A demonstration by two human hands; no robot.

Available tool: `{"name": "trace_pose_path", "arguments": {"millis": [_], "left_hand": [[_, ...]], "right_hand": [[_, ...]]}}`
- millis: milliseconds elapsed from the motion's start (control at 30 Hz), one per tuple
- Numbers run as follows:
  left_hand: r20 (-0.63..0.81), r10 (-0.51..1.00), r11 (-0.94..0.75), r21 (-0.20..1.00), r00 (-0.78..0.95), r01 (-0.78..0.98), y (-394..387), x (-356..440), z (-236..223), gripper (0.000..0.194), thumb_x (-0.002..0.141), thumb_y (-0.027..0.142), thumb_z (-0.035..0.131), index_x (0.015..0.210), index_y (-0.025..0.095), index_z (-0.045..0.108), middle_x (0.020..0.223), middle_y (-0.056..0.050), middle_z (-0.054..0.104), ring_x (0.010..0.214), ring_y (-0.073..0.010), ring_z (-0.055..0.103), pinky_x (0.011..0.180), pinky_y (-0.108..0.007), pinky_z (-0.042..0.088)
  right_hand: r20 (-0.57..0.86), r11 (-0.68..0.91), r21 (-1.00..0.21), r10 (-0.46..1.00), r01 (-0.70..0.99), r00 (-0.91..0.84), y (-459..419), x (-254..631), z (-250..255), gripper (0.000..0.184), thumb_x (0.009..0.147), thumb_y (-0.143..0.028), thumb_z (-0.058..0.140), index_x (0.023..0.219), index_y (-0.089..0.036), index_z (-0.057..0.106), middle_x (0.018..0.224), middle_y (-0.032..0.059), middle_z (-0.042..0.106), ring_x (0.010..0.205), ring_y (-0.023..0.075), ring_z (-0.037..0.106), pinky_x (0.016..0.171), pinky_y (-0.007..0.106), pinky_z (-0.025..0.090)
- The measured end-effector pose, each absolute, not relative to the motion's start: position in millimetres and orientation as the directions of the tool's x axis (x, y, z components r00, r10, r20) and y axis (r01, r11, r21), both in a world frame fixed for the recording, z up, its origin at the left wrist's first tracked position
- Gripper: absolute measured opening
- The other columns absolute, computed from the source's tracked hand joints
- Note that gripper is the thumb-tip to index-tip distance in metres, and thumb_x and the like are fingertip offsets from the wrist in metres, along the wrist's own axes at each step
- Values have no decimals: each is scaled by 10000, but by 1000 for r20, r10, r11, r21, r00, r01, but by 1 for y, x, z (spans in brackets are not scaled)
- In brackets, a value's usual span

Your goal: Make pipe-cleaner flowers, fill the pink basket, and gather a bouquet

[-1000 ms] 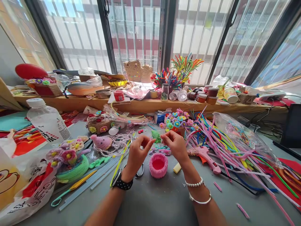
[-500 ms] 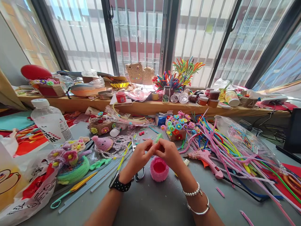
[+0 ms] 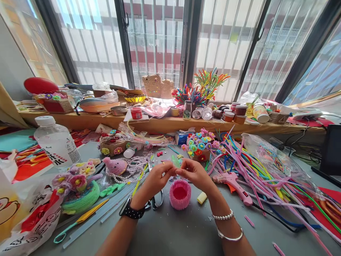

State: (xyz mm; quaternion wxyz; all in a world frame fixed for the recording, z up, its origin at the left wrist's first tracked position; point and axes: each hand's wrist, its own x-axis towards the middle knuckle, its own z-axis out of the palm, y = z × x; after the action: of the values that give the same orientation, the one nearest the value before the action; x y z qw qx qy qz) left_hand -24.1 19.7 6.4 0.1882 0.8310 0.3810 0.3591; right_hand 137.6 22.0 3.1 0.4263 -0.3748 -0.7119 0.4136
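Observation:
My left hand [image 3: 155,179] and my right hand [image 3: 195,173] meet fingertip to fingertip above a small pink woven cup [image 3: 180,194] with a red inside. Both pinch a small green piece [image 3: 176,162] that sticks up between them. The left wrist wears a black watch [image 3: 129,212]; the right wrist wears a pearl bracelet [image 3: 222,216] and a silver bangle. Scissors [image 3: 155,199] lie under the left hand, and a small yellow block [image 3: 201,197] sits just right of the cup.
A pink glue gun [image 3: 232,182] and a heap of coloured pipe cleaners [image 3: 250,167] lie to the right. A flower basket [image 3: 200,146] stands behind the hands. Left are a pearl string [image 3: 133,164], a green basket [image 3: 80,199], a plastic bottle [image 3: 55,140] and a printed bag [image 3: 26,217].
A second ago my hands were apart with fingers loosely curled; they came together over the pink cup and now pinch the green piece. The view shifted slightly.

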Motion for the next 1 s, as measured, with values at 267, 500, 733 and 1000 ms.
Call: {"name": "trace_pose_path", "arguments": {"millis": [267, 500, 733, 1000], "left_hand": [[438, 749, -663, 478, 498, 576, 19, -29, 11, 270, 819, 299, 354, 615, 173, 477, 634, 9, 499, 645, -119, 444, 621, -229, 330], [446, 752, -659, 506, 485, 557, 17, -27, 8, 263, 827, 298, 336, 613, 177, 431, 633, 19, 457, 655, -119, 411, 628, -233, 331], [449, 766, -643, 515, 461, 566, 14, -19, 5, 225, 841, 272, 289, 657, 185, 384, 701, 2, 456, 690, -130, 410, 650, -257, 342], [519, 750, -635, 393, 410, 665, 19, -17, -3, 211, 839, 237, 275, 679, 188, 404, 719, -22, 466, 718, -155, 420, 650, -288, 348]], "right_hand": [[316, 389, -901, 891, 191, -327, 25, 137, 1, 317, 663, -438, 569, 582, -170, 421, 540, -52, 403, 490, 63, 327, 431, 178, 260], [257, 327, -940, 865, 96, -430, 24, 136, 4, 295, 679, -440, 551, 639, -172, 434, 576, -45, 441, 498, 67, 396, 464, 187, 330], [224, 327, -939, 817, 106, -532, 23, 143, 7, 194, 748, -367, 480, 731, -174, 465, 630, -29, 480, 562, 84, 471, 524, 198, 396], [417, 582, -492, 811, 648, -411, 19, 129, 5, 152, 771, -191, 413, 658, -168, 512, 627, -2, 533, 576, 100, 458, 519, 204, 319]]}}
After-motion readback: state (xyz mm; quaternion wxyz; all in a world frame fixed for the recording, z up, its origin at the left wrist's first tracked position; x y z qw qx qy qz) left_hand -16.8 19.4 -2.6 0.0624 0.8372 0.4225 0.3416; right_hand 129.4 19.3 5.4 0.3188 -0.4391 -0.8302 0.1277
